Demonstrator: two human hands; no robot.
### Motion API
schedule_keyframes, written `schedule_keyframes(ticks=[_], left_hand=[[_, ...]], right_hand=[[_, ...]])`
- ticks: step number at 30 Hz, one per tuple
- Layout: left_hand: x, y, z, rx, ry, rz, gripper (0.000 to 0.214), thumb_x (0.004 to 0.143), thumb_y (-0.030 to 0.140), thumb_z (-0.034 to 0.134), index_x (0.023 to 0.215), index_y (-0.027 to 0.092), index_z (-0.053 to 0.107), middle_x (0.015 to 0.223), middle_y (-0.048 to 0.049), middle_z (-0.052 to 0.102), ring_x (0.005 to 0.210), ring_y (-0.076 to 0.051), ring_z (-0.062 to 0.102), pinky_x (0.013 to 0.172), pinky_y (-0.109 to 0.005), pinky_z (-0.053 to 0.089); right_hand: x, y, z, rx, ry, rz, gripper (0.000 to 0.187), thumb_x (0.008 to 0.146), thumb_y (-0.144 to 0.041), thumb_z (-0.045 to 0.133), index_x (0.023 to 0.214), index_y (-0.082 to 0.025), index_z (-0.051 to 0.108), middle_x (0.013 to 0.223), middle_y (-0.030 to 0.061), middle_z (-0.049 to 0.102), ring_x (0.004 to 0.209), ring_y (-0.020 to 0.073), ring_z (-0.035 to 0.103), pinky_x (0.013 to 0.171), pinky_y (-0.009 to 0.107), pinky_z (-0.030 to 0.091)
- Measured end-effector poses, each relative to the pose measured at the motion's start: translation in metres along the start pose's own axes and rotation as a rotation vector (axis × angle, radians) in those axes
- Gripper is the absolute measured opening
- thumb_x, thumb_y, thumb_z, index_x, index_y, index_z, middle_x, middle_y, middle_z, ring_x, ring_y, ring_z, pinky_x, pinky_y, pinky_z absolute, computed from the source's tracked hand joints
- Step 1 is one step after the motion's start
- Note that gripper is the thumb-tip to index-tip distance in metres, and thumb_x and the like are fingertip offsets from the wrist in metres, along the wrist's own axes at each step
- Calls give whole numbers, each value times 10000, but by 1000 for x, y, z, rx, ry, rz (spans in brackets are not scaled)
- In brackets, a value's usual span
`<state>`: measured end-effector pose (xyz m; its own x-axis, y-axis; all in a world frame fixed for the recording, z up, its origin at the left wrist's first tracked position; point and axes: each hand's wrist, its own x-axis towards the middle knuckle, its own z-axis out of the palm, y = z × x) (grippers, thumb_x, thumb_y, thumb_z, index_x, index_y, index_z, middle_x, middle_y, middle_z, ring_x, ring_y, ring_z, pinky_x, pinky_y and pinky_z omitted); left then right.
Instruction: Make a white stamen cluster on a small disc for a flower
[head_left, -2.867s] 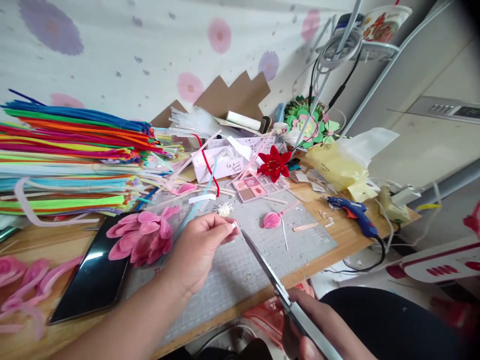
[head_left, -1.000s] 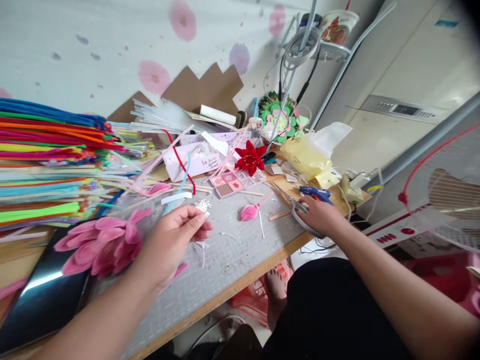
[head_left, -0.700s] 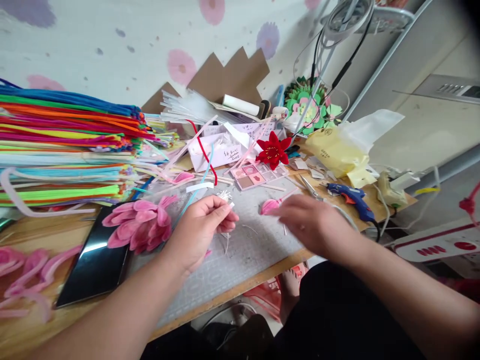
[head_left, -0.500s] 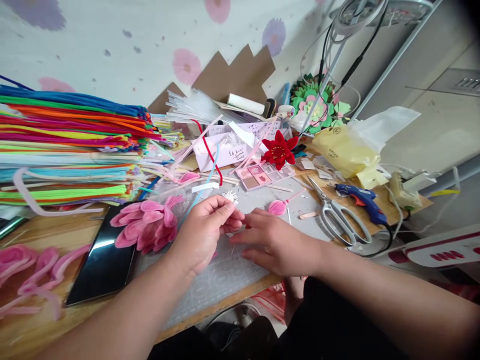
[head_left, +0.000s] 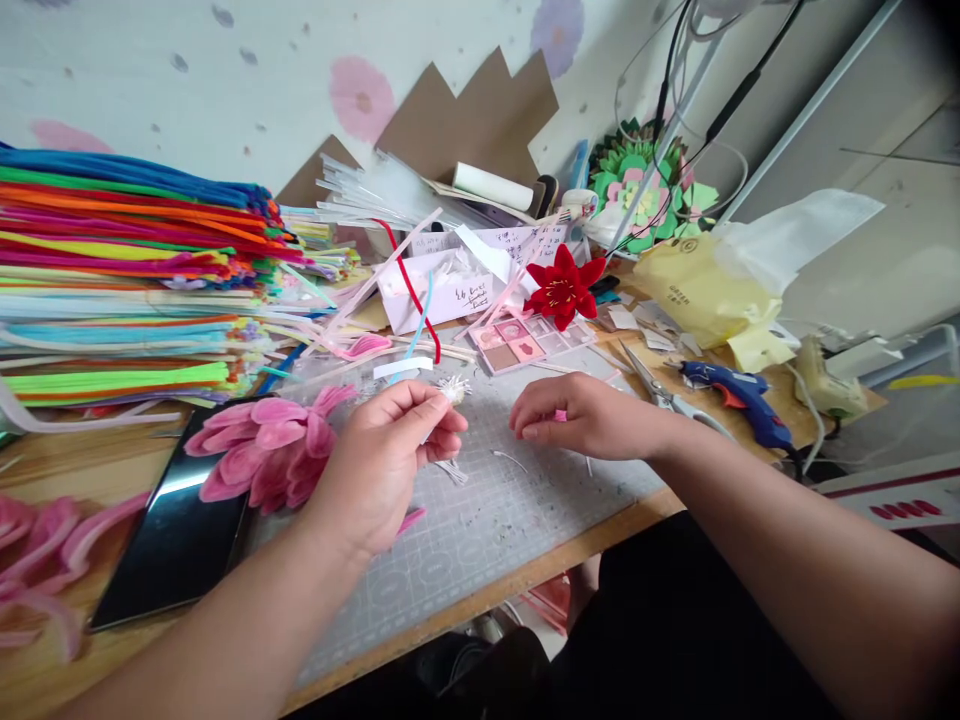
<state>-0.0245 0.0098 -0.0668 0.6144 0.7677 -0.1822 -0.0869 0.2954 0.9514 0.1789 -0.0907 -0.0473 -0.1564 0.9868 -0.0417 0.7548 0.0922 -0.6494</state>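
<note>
My left hand (head_left: 401, 440) pinches a small bundle of white flower stamens (head_left: 454, 389) between thumb and fingertips. Their pale tips fan out above the fingers, and thin white stems (head_left: 452, 471) show below the hand. To the right, my right hand (head_left: 574, 415) is apart from the bundle, low over the grey cutting mat (head_left: 480, 550), its fingers loosely bent and nothing seen in them. It mostly covers a pink fuzzy bud, of which only a bit shows. A pink fuzzy-stem flower (head_left: 270, 445) lies left of my left hand, partly over a black tablet (head_left: 180, 520).
Bundles of coloured pipe cleaners (head_left: 127, 270) fill the left side. A red flower (head_left: 564, 287) stands by a palette (head_left: 517, 345) at the back. Scissors (head_left: 651, 380), a blue glue gun (head_left: 739, 400) and a yellow bag (head_left: 701, 285) lie to the right.
My right hand has left the stamen bundle and moved right, over the pink bud. My left hand still holds the stamens. The view has shifted slightly.
</note>
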Motion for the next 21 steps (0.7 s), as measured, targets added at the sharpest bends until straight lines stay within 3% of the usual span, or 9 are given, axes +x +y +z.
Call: schedule_keyframes(ticks=[3, 5, 10, 14, 18, 21], left_hand=[[2, -1, -2, 14, 6, 2, 142, 765, 266, 699, 695, 175, 615, 668, 1, 663, 613, -115, 581, 587, -225, 466], [3, -1, -2, -28, -12, 0, 135, 769, 251, 701, 696, 173, 618, 661, 3, 659, 611, -110, 583, 582, -212, 462], [-1, 2, 0, -177, -103, 25, 92, 797, 184, 670, 718, 156, 633, 662, -5, 652, 625, -101, 587, 586, -185, 462], [-3, 5, 1, -253, -147, 39, 106, 823, 153, 627, 717, 146, 629, 660, -15, 641, 629, -108, 588, 596, -195, 483], [-3, 8, 1, -310, -146, 54, 105, 821, 143, 622, 718, 154, 632, 659, -14, 633, 632, -116, 584, 608, -218, 504], [-1, 12, -1, -343, -56, 105, 121, 814, 139, 622, 695, 160, 630, 644, -10, 620, 624, -113, 570, 592, -218, 501]], right_hand=[[5, -3, 6, -42, 115, 40, 129, 839, -126, 590, 880, -149, 711, 849, 49, 703, 745, 148, 607, 690, 268, 455], [10, -7, 15, -79, 166, -15, 177, 820, -73, 593, 914, -160, 715, 869, 46, 693, 769, 146, 605, 720, 269, 458], [31, -14, 44, -157, 161, -166, 282, 761, -19, 650, 999, -158, 712, 923, 70, 631, 850, 179, 584, 780, 297, 463], [46, -16, 57, -159, 158, -232, 172, 775, -70, 681, 927, -145, 716, 935, 74, 627, 886, 189, 581, 800, 310, 463], [44, -18, 47, -155, 161, -206, 82, 803, -69, 666, 825, -114, 731, 843, 66, 644, 790, 154, 591, 725, 266, 454], [30, -12, 26, -140, 165, -106, 116, 782, -50, 664, 819, -132, 739, 821, 48, 670, 747, 134, 595, 698, 248, 448]])
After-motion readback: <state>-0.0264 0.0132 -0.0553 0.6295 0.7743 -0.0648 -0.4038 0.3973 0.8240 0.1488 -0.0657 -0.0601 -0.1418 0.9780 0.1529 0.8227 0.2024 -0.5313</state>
